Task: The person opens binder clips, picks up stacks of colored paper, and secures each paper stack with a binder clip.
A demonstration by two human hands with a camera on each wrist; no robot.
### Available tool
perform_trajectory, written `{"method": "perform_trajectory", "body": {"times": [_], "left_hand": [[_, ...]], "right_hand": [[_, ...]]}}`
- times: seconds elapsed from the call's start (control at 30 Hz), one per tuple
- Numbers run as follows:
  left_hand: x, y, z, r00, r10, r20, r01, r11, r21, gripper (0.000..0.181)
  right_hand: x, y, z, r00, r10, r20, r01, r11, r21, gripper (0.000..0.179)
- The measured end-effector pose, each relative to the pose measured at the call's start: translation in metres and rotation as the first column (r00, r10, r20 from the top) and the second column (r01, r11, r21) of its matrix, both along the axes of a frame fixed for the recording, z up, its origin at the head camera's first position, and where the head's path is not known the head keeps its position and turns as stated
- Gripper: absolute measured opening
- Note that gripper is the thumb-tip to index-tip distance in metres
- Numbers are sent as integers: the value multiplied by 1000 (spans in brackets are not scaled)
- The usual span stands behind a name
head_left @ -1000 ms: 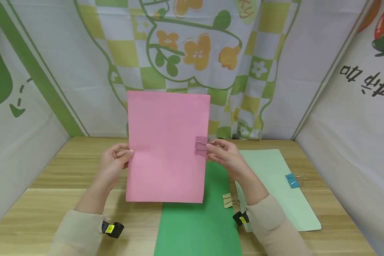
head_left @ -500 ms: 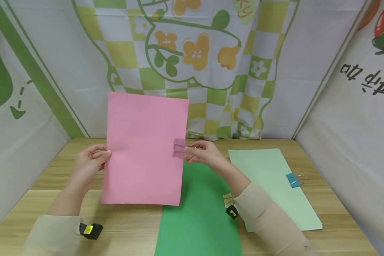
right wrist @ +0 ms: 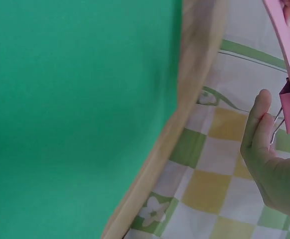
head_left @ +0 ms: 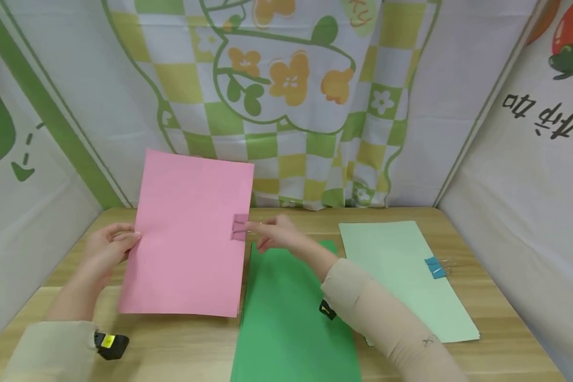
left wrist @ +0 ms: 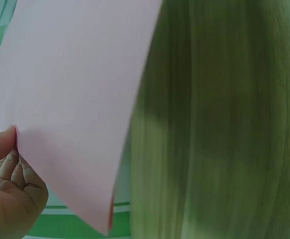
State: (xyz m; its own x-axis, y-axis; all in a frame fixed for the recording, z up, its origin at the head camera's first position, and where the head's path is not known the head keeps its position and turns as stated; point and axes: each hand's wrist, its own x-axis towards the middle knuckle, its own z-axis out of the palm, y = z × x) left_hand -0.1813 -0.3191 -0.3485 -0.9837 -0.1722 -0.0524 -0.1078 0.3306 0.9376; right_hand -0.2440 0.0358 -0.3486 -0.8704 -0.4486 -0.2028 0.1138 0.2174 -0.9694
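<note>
A pink paper stack [head_left: 186, 233] is held up, tilted, over the left part of the table. My left hand [head_left: 109, 245] pinches its left edge; the left wrist view shows the thumb on the front face and curled fingers [left wrist: 23, 172] behind. A pink binder clip [head_left: 239, 227] bites the stack's right edge. My right hand [head_left: 279, 233] is at that clip, fingertips at its wire handles [right wrist: 278, 124] in the right wrist view. Below the right forearm lies a green paper stack [head_left: 291, 302].
A pale green paper stack [head_left: 387, 260] with a blue binder clip [head_left: 436, 268] lies at the right of the wooden table [head_left: 181, 345]. Patterned cloth [head_left: 286, 154] hangs behind the table's far edge.
Both hands have carried the pink stack and its clip left and somewhat lower, tilting it. The right forearm now covers the yellow clip on the green stack.
</note>
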Motion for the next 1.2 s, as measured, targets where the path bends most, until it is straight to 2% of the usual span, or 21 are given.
{"method": "perform_trajectory", "body": {"times": [0.13, 0.33, 0.47, 0.6, 0.8, 0.97, 1.1, 1.2], "left_hand": [[-5, -8, -6, 999, -2, 43, 4, 998, -56, 10], [-17, -15, -17, 998, -4, 70, 15, 989, -149, 42], [-22, -19, -26, 994, -8, 106, 24, 989, -148, 44], [-20, -23, -34, 989, -15, 144, 35, 990, -136, 49], [-20, -26, -40, 981, -28, 193, 58, 987, -151, 54], [-21, -29, -44, 977, -28, 210, 63, 984, -165, 53], [-19, -29, -51, 969, -25, 246, 69, 983, -171, 53], [-19, -27, -57, 966, -40, 255, 90, 978, -188, 53]], "right_hand": [[-4, -11, -7, 1000, 1, 22, -1, 1000, 24, 67], [-12, -22, -17, 998, -27, 57, 26, 999, 24, 61], [-16, -27, -23, 999, -33, 35, 31, 998, 52, 56], [-16, -30, -29, 1000, -17, -18, 19, 992, 122, 44], [-13, -32, -36, 1000, -2, 5, 1, 990, 143, 47], [-14, -34, -39, 1000, 1, 19, -5, 982, 189, 65], [-14, -36, -42, 1000, 24, -7, -21, 967, 253, 73], [-11, -37, -44, 999, 24, -45, -7, 940, 342, 77]]}}
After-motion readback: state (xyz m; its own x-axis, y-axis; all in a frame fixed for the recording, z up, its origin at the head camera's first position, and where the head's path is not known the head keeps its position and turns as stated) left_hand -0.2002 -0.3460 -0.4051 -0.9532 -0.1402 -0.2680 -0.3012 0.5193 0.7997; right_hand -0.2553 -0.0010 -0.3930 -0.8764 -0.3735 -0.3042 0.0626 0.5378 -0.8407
